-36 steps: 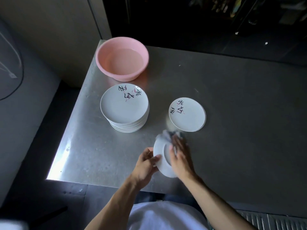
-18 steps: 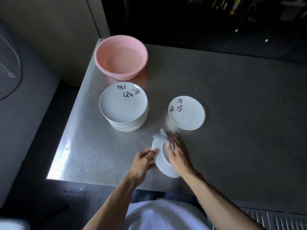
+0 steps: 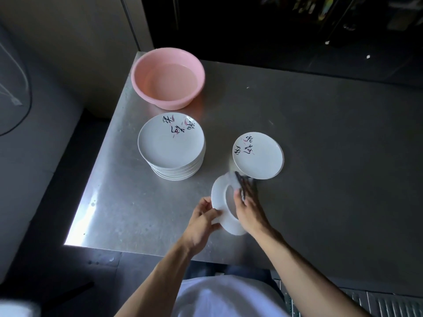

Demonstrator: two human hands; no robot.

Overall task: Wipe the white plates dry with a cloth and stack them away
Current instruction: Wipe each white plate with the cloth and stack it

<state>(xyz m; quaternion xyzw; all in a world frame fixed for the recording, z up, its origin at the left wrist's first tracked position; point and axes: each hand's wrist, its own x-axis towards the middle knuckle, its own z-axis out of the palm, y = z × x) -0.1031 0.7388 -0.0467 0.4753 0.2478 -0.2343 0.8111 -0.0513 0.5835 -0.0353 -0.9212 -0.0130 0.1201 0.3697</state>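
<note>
View from above onto a grey metal table (image 3: 320, 156). At its near edge a person holds a white plate (image 3: 219, 202) tilted on its rim, underside toward the camera. The left hand (image 3: 201, 221) grips the plate's 8 o'clock edge, fingers curled round it. The right hand (image 3: 248, 209), blurred, pinches a pale cloth (image 3: 237, 179) over the plate's 2 o'clock edge, thumb on the near face. At 1 o'clock from the held plate, just beside the cloth, a painted plate (image 3: 257, 155) lies flat. A tall stack of plates (image 3: 170, 143) stands at 10 o'clock, with a pink basin (image 3: 168, 77) behind it at 11 o'clock.
</note>
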